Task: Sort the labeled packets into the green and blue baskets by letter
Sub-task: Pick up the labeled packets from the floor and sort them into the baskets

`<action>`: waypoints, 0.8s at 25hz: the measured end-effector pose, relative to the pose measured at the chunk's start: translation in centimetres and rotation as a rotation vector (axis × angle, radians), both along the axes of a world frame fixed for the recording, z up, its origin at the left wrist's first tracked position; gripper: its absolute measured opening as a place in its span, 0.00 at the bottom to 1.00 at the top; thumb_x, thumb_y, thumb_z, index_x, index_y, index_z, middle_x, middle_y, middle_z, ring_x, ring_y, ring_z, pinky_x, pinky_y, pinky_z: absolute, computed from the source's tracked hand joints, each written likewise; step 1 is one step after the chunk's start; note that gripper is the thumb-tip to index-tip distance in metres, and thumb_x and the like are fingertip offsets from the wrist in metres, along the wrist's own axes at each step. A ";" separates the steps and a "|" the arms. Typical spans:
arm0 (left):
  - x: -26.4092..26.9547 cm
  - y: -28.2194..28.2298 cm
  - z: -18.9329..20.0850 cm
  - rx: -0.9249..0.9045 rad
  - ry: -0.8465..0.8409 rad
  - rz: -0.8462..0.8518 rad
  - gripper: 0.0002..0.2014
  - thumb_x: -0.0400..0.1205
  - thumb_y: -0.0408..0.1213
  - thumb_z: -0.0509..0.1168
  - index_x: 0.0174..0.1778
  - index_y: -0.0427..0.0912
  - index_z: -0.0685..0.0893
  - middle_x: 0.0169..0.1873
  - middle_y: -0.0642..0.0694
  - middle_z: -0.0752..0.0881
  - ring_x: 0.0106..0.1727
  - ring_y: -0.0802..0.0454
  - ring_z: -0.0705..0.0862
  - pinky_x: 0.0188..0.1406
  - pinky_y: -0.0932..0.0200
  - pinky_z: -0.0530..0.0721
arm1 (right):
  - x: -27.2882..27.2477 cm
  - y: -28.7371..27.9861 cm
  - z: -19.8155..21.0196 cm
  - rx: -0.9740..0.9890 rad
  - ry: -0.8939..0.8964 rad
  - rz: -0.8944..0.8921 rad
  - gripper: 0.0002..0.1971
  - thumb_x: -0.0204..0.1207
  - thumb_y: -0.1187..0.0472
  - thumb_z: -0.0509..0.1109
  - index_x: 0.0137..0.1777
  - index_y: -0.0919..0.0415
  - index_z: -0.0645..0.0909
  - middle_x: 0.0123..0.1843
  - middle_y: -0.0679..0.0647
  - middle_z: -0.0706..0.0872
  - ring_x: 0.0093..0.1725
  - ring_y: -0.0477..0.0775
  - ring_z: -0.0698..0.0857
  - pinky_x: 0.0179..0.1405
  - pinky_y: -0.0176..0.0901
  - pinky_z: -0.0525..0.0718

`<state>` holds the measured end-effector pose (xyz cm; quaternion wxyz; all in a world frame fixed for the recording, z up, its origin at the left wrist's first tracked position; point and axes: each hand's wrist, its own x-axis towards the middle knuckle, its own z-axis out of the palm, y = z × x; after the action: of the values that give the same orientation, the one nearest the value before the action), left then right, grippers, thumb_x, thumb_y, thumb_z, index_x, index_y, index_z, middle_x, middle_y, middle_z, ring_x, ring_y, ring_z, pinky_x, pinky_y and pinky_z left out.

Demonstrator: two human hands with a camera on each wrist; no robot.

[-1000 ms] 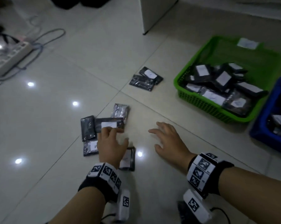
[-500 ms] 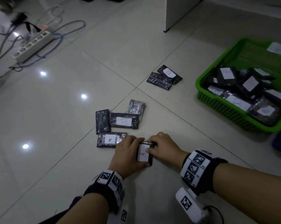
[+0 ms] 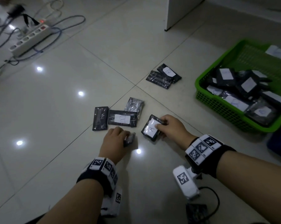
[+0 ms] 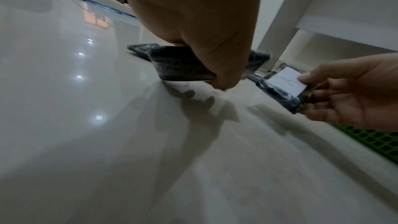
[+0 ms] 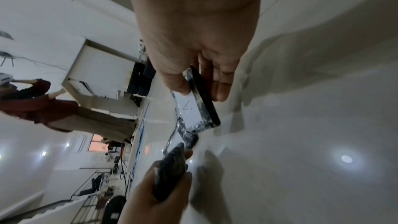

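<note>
The right hand [image 3: 172, 128] pinches a dark, plastic-wrapped packet [image 3: 151, 127] with a white label marked "A" — thumb on the label, fingers curled under the packet's far edge, one end tilted up off the floor. The left hand [image 3: 115, 143] curls around a second dark packet [image 3: 129, 139], gripped on edge just above the tiles; its label is hidden from every view.

Beyond the hands, three more packets lie flat near a crossing of tile joints: a plain-faced one [image 3: 100, 118], one with a white label reading "B" [image 3: 122, 118] just beside it, and a glossy crinkled one [image 3: 134, 105] partly under the labeled one's far end. Farther off, toward the green basket [image 3: 220, 107], two more lie overlapping, the upper packet [image 3: 168, 72] showing a "B" label, the lower one [image 3: 159, 79] blank side up. The green basket sits on the floor at the right, its mesh walls holding a heap of dark packets with white labels; a paper tag [image 3: 277, 52] lies at its far end. Only a corner of the blue basket [image 3: 280, 143] shows at the right edge, just beside the green one.

The floor [image 3: 72, 159] is glossy pale tile — ceiling lights reflect as bright spots. A white power strip [image 3: 29, 40] with tangled cables lies at the far left, and the foot of a white cabinet [image 3: 181, 12] stands at the far side.
</note>
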<state>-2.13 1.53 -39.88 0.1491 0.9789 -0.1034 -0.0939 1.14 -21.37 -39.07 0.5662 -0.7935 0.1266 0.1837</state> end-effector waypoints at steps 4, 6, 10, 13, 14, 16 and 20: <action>1.7 -7.3 3.1 -0.349 0.073 0.214 0.15 0.78 0.41 0.65 0.60 0.44 0.77 0.55 0.47 0.79 0.50 0.47 0.81 0.47 0.56 0.76 | -0.2 -3.9 2.0 0.056 -0.083 -0.180 0.05 0.73 0.63 0.70 0.48 0.58 0.80 0.43 0.56 0.86 0.44 0.60 0.87 0.43 0.55 0.90; 2.9 -11.7 5.2 -0.543 0.151 0.295 0.16 0.79 0.46 0.65 0.60 0.47 0.74 0.51 0.49 0.82 0.49 0.50 0.81 0.48 0.55 0.75 | -0.5 -6.8 3.3 0.059 -0.139 -0.283 0.04 0.73 0.63 0.69 0.46 0.54 0.79 0.43 0.54 0.85 0.45 0.60 0.87 0.41 0.53 0.89; 4.5 -20.7 9.5 -0.863 0.472 0.259 0.18 0.81 0.52 0.62 0.62 0.49 0.68 0.46 0.47 0.77 0.45 0.52 0.77 0.39 0.55 0.72 | -2.7 -14.4 6.0 0.009 -0.276 -0.587 0.03 0.74 0.62 0.67 0.47 0.59 0.79 0.40 0.53 0.85 0.41 0.55 0.84 0.38 0.45 0.82; 4.5 -26.6 10.7 -0.992 0.707 0.150 0.21 0.74 0.48 0.62 0.63 0.50 0.70 0.40 0.45 0.76 0.38 0.48 0.76 0.35 0.58 0.74 | -5.8 -20.1 7.6 -0.070 -0.364 -0.824 0.04 0.75 0.61 0.67 0.48 0.56 0.79 0.39 0.49 0.84 0.41 0.51 0.83 0.37 0.37 0.80; 4.3 -28.3 10.6 -1.018 0.724 0.103 0.24 0.73 0.46 0.64 0.65 0.50 0.69 0.43 0.44 0.79 0.40 0.49 0.79 0.36 0.58 0.78 | -6.9 -21.7 8.0 -0.099 -0.380 -0.900 0.04 0.76 0.59 0.68 0.49 0.54 0.78 0.41 0.49 0.84 0.42 0.51 0.83 0.40 0.39 0.80; 3.5 -31.7 10.3 -1.009 0.675 0.005 0.30 0.74 0.45 0.72 0.68 0.51 0.66 0.55 0.46 0.82 0.52 0.50 0.83 0.47 0.54 0.85 | -9.4 -25.3 8.3 -0.146 -0.396 -1.067 0.07 0.76 0.56 0.69 0.52 0.51 0.77 0.46 0.52 0.85 0.45 0.53 0.83 0.44 0.46 0.82; 1.6 -37.9 9.6 -0.966 0.524 -0.146 0.27 0.74 0.38 0.75 0.63 0.44 0.68 0.50 0.48 0.80 0.47 0.54 0.84 0.47 0.52 0.88 | -13.6 -31.2 8.0 -0.099 -0.302 -1.224 0.06 0.75 0.57 0.67 0.47 0.57 0.82 0.42 0.62 0.87 0.35 0.57 0.84 0.38 0.55 0.85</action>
<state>-0.54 -36.35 -30.28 0.5949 0.7335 -0.1617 -0.2861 -12.44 -52.55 -31.11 0.5431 -0.6196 0.4848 -0.2935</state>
